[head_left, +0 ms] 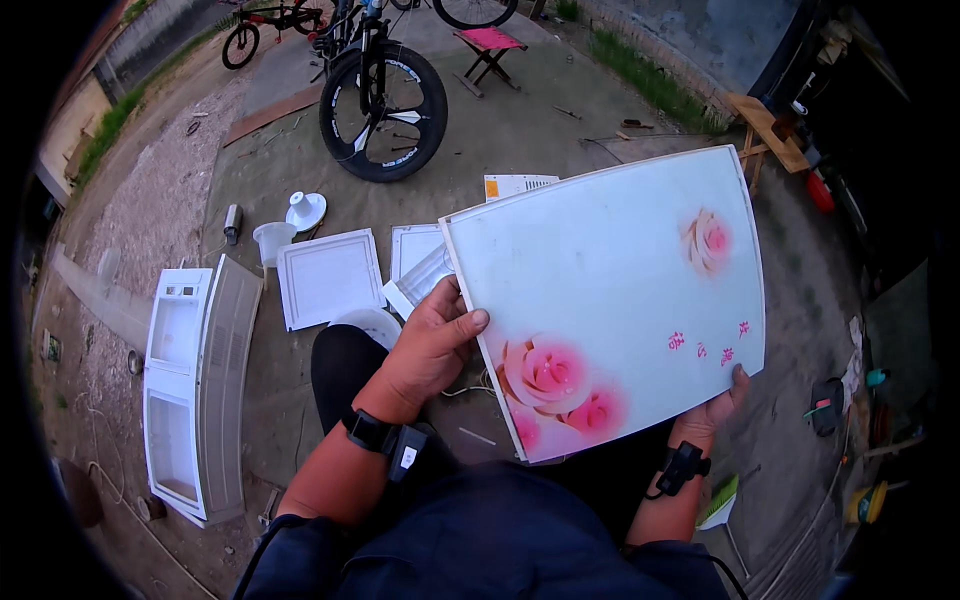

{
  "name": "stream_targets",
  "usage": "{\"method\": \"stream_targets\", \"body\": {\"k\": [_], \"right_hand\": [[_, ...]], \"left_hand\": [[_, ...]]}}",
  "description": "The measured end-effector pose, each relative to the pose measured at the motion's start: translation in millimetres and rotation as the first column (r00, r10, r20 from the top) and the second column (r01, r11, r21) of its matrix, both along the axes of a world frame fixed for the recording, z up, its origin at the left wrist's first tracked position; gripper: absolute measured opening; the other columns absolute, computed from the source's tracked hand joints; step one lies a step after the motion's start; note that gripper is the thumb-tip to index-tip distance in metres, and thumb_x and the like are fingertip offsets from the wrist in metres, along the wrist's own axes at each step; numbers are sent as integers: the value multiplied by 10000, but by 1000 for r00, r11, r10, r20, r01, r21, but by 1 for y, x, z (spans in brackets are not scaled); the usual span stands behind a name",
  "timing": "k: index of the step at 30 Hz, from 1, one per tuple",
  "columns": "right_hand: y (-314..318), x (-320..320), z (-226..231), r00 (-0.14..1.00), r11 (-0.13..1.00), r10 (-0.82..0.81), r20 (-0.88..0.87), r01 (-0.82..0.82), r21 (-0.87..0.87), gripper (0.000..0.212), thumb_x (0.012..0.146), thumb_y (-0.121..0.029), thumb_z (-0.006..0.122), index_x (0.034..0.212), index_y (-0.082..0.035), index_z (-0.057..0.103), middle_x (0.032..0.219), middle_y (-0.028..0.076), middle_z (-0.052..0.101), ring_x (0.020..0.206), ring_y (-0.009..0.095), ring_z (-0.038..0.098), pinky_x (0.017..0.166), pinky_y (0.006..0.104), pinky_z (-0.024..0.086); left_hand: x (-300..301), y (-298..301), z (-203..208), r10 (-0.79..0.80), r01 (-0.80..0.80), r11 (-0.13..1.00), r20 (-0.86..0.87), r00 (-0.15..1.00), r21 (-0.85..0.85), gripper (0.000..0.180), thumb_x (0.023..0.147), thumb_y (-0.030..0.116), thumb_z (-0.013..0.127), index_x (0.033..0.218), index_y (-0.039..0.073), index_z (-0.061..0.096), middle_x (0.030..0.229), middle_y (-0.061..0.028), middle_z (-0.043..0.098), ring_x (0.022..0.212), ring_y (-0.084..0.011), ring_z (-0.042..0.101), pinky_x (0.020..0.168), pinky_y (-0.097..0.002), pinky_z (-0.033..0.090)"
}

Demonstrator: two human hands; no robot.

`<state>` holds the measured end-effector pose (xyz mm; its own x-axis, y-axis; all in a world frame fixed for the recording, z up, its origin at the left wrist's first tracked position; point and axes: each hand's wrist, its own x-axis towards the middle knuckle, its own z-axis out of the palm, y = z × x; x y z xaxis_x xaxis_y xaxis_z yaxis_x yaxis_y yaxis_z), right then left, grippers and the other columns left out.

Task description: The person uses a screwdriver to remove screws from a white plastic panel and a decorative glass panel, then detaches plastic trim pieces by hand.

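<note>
A large, thin white panel (600, 290) printed with pink roses is held up in front of me, tilted. My left hand (425, 345) grips its left edge, thumb on the printed face and fingers behind. At the lower right edge, my right hand (712, 408) holds the panel from beneath, with a fingertip showing over the rim; most of those fingers are hidden. Just behind my left hand lies a clear-and-white plastic part (420, 280). A white square panel (332, 278) rests on the ground beyond my left knee.
To the left stands a white plastic housing (205, 385) with two rectangular openings. A white cup (273, 242), a round white part (305, 210) and a metal cylinder (233, 222) sit farther off. Beyond are a bicycle (383, 115) and a pink folding stool (490, 40). A green broom (718, 503) lies at right.
</note>
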<state>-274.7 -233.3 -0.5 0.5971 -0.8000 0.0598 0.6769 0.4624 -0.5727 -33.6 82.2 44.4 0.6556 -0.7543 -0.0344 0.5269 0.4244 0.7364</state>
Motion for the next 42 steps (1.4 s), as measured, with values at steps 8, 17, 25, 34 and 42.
{"method": "stream_targets", "body": {"k": [8,17,25,34,42], "right_hand": [[-2,60,47,955,982,187,-230,-174,76,497,955,-185,526,1386,44,432,1367,181,539,1258,334,508,1115,452,364],[62,36,29,849,957,278,-449,-287,50,495,925,-67,553,1393,-15,400,1278,128,593,1137,250,623,931,380,539],[53,28,21,878,971,141,-457,-213,-110,582,892,-76,592,1426,-36,365,1322,120,567,1160,249,614,944,384,542],[37,41,55,993,995,42,110,-32,-93,644,1000,-495,433,1470,-59,370,1456,107,456,1295,291,465,1095,445,363],[34,27,58,997,997,76,27,-77,22,782,988,-630,345,1406,24,437,1386,172,531,1201,320,560,980,446,482]], "left_hand": [[-6,-17,-86,107,-66,993,-505,856,97,363,1001,149,491,1288,-72,476,1267,-200,596,1155,-323,604,1053,-483,452],[4,-7,-86,200,-138,977,-467,862,164,420,972,108,514,1329,-93,422,1290,-240,561,1186,-341,577,1070,-484,440],[4,-12,-82,225,-182,973,-395,891,142,387,916,39,523,1276,-83,452,1217,-208,583,1131,-312,599,1024,-473,480],[5,-17,-44,139,-166,986,-429,893,-26,442,933,132,532,1316,-78,467,1309,-230,574,1194,-342,578,1086,-469,426],[15,-10,-47,153,-175,984,-399,904,-19,422,962,170,519,1307,-67,475,1265,-216,604,1145,-328,611,1031,-455,478]]}}
